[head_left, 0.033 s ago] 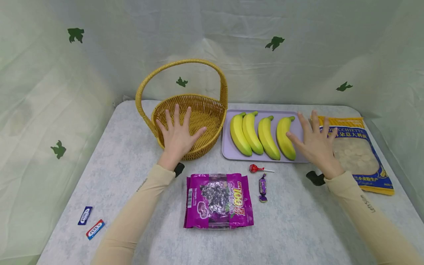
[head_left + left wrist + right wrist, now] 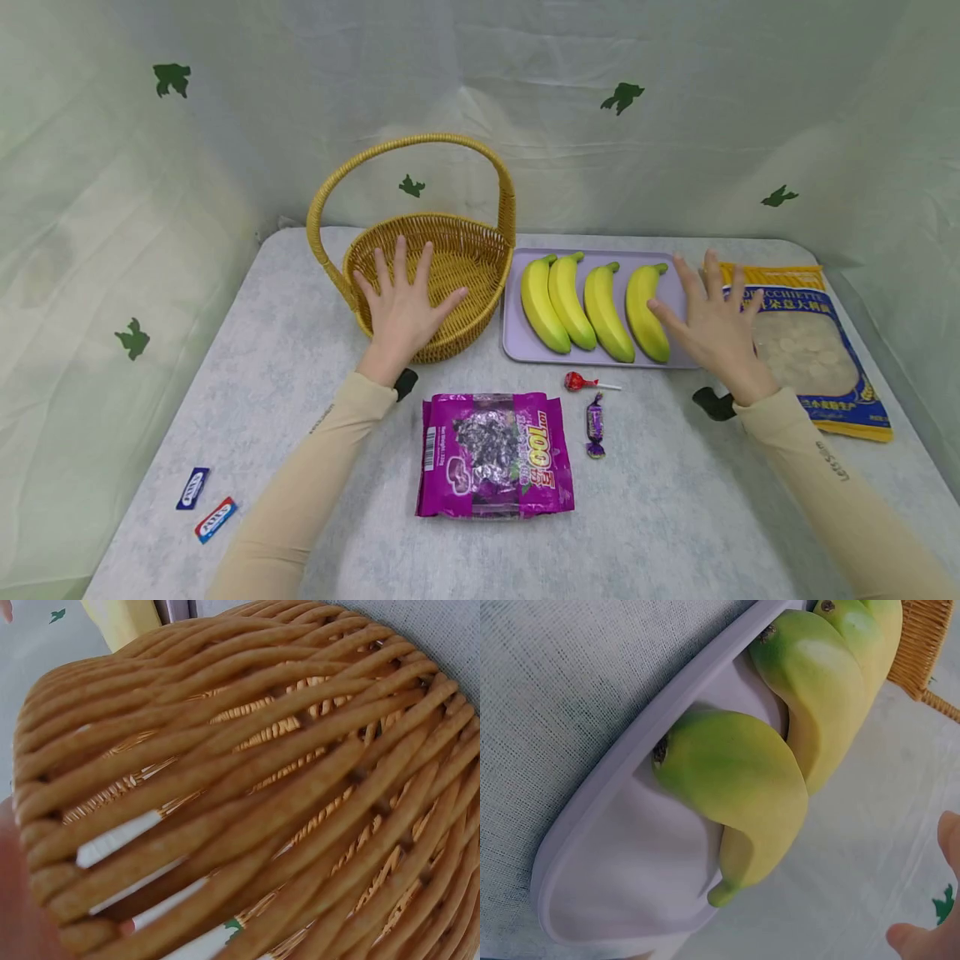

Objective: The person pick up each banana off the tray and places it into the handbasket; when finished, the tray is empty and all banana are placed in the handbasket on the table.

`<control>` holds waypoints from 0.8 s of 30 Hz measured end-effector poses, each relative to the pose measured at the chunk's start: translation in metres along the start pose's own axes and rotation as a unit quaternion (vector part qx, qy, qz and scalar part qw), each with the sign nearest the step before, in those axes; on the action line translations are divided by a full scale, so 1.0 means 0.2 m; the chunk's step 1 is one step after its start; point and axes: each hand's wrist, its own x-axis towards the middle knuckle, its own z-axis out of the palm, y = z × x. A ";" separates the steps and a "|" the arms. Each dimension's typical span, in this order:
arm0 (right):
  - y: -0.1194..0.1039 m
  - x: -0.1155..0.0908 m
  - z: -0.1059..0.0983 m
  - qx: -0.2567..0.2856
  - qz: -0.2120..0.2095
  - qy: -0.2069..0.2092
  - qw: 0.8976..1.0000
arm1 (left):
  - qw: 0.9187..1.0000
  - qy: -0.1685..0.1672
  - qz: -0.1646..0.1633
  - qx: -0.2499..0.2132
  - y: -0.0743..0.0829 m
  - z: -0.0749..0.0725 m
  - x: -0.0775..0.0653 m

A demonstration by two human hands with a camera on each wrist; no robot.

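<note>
My left hand (image 2: 402,312) hovers over the front of a wicker basket (image 2: 480,312), fingers spread and straight, holding nothing. The basket's woven side (image 2: 225,765) fills the left wrist view, and its tall handle (image 2: 420,139) arches above. My right hand (image 2: 716,329), also spread and holding nothing, is over the right end of a lilac tray (image 2: 555,362) and the left edge of a blue and yellow pasta bag (image 2: 810,350). Several bananas (image 2: 609,312) lie side by side on the tray. In the right wrist view, the nearest banana (image 2: 742,772) is close below.
A purple candy bag (image 2: 495,454) lies at the table's front middle. Beside it are a red lollipop (image 2: 576,382) and a purple wrapped candy (image 2: 595,427). At the left front lie a blue wrapped piece (image 2: 192,488) and a red-blue one (image 2: 215,520). White curtains (image 2: 525,100) enclose the table.
</note>
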 end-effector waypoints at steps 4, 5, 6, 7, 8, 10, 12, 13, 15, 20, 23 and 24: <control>0.00 0.00 0.00 -0.001 -0.003 0.000 1.000 | 1.000 0.000 0.001 0.000 0.00 0.00 0.00; 0.00 0.00 0.00 -0.002 -0.004 0.000 1.000 | 1.000 0.001 0.002 -0.001 0.00 0.00 0.00; 0.00 0.00 0.00 -0.003 -0.006 0.000 1.000 | 1.000 0.001 0.002 -0.002 0.00 0.00 0.00; 0.00 0.00 0.01 -0.003 -0.006 0.000 1.000 | 1.000 0.001 0.003 -0.003 0.00 0.00 0.00; 0.00 0.00 0.01 -0.004 -0.007 0.000 1.000 | 1.000 0.002 0.003 -0.004 0.00 0.01 0.00; 0.00 0.00 0.00 -0.004 -0.009 -0.001 1.000 | 1.000 0.004 0.004 -0.006 0.00 0.00 -0.01; 0.00 0.00 0.00 -0.004 -0.011 -0.001 1.000 | 1.000 0.005 0.006 -0.007 0.01 0.00 -0.01; 0.00 0.00 0.00 -0.005 -0.011 -0.002 1.000 | 1.000 0.005 0.007 -0.007 0.01 0.00 -0.01; 0.00 0.00 0.00 -0.006 -0.012 -0.002 1.000 | 1.000 0.005 0.010 -0.009 0.01 -0.01 -0.02; 0.00 -0.01 -0.01 -0.010 -0.017 0.005 1.000 | 1.000 0.012 0.023 -0.011 0.01 -0.02 -0.04; 0.00 0.00 -0.01 0.001 -0.022 0.014 1.000 | 0.999 0.013 0.034 -0.023 0.01 -0.05 -0.07; 0.01 0.00 -0.01 0.012 -0.024 0.016 1.000 | 0.999 0.014 0.038 -0.029 0.01 -0.06 -0.08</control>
